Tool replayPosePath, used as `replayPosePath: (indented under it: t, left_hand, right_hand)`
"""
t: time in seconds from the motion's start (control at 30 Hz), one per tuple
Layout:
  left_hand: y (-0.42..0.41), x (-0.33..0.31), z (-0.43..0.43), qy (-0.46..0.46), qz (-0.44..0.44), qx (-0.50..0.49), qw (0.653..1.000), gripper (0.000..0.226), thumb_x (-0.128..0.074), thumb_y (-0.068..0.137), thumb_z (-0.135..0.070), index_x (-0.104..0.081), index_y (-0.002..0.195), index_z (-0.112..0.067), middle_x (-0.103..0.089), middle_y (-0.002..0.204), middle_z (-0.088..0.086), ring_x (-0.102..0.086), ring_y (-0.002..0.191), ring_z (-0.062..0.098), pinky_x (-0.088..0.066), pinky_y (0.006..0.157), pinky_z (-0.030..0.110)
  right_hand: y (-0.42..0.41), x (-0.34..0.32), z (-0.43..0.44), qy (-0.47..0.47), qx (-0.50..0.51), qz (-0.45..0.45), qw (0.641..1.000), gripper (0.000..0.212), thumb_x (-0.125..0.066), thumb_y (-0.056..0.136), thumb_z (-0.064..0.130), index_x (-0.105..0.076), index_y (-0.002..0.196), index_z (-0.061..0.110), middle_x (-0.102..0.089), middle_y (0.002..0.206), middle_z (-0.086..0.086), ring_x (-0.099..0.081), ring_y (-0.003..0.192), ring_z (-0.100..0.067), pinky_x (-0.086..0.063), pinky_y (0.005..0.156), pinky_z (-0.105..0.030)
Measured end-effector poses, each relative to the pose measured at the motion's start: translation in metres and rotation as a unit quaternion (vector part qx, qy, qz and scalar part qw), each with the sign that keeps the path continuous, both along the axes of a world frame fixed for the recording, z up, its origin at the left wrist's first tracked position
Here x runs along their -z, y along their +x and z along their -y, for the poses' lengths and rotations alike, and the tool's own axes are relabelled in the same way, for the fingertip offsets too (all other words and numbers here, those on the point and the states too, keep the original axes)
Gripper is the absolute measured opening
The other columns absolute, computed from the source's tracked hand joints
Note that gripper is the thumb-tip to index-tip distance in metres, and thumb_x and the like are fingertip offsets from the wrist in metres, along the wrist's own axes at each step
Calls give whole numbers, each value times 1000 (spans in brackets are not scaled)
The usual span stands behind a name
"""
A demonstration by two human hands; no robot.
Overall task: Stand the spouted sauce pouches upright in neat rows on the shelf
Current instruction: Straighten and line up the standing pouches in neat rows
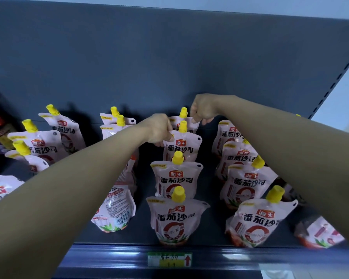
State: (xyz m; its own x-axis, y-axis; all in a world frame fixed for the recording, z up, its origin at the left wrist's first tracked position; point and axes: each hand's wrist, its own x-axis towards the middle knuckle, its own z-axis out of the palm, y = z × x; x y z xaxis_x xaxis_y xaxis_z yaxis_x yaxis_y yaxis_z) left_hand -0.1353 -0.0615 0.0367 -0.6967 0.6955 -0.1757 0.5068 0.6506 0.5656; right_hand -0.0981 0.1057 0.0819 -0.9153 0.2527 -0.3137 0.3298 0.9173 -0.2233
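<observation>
- Pink-and-white sauce pouches [176,178] with yellow caps [178,158] stand in rows that run from the front edge of a dark shelf [109,249] to its back panel [169,57]
- The left hand [159,130] reaches into the middle row, and its curled fingers [170,135] pinch the top left corner of the second pouch from the back [181,151]
- The right hand [205,109] is closed in a pinch on the top right corner of the back pouch [175,122], which stands just in front of the back panel
- The pouches look like soft, glossy film, probably light but heaviest low down, so they are likely to sag or tip if nudged
- The flat top seam and the stiff neck under the cap look like the firmest places to hold, while squeezing the full belly would probably bend the pouch out of shape
- In the row to the left, near the front edge, one turned pouch [115,208] shows its barcode side
- Near the front right corner a blurred pouch [318,232] seems to lean or lie down; which one is unclear
</observation>
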Motion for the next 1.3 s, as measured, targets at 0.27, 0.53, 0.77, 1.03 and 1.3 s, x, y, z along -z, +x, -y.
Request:
replayPosePath:
  t: [0.27,0.53,0.77,1.03,1.3]
  left_hand:
    - [-1,-2,8,-15,19,19,1000,9,-63,87,-9,-66,79,-7,-65,71,11,-63,56,15,-57,65,28]
    - [-1,-4,18,-25,25,26,999,10,-63,86,-7,-68,90,0,-61,68,7,-63,60,18,-57,65,29]
    - [4,-2,19,-7,21,13,1000,6,-63,87,-9,-67,87,-4,-59,66,6,-61,55,14,-56,61,26]
    - [4,-1,22,1,33,2,999,13,-64,86,-9,-68,95,0,-63,69,10,-60,44,6,-56,59,24]
    - [3,2,17,16,-9,-28,999,18,-64,86,-11,-63,70,-4,-59,74,15,-64,67,28,-58,74,37]
  right_hand:
    - [7,-2,1,25,-23,-3,999,32,-58,92,15,-61,119,-2,-70,105,-23,-64,83,-23,-53,69,-27]
    - [7,-3,7,39,-28,1,999,34,-59,92,18,-60,121,-1,-66,88,-15,-59,67,-20,-49,62,-21]
    - [5,11,17,27,-5,-14,1000,22,-57,93,18,-59,89,-4,-71,87,-18,-68,75,-29,-54,72,-31]
    - [-10,25,22,37,42,-85,995,41,-58,93,29,-45,58,11,-51,52,-7,-51,46,-21,-46,59,-28]
    - [-7,23,22,20,38,-71,997,39,-54,95,35,-56,68,6,-58,59,-10,-56,61,-26,-48,70,-29]
